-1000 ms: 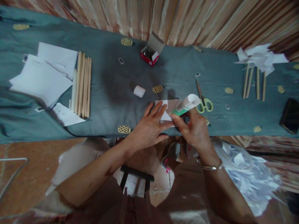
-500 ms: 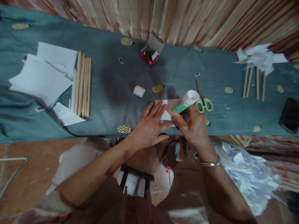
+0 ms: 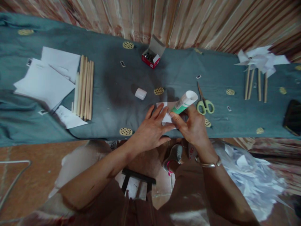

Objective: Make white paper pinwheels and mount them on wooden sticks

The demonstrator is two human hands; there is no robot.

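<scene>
My right hand [image 3: 194, 125] is closed around a white and green glue stick [image 3: 183, 103], tilted with its lower end toward a small piece of white paper [image 3: 167, 117]. Flat on that paper lies my left hand [image 3: 150, 130], fingers spread; it covers part of the sheet. The glue stick's contact with the paper is hidden by my fingers. A white cap [image 3: 140, 94] rests on its side on the cloth, left of the paper. Just right of my right hand are scissors [image 3: 205, 106] with light green handles, their blades pointing away from me.
White paper sheets [image 3: 44, 83] and several wooden sticks [image 3: 86, 89] lie at left. An open red box [image 3: 150, 61] of small metal pieces stands at the back. Paper pinwheels [image 3: 261, 61] on sticks lie far right, near a dark phone [image 3: 292, 117]. A bag of paper scraps [image 3: 251, 179] sits below.
The glue stick in my right hand has shifted slightly to the left over the paper. My left hand stays pressed in place. The whole view has moved a little.
</scene>
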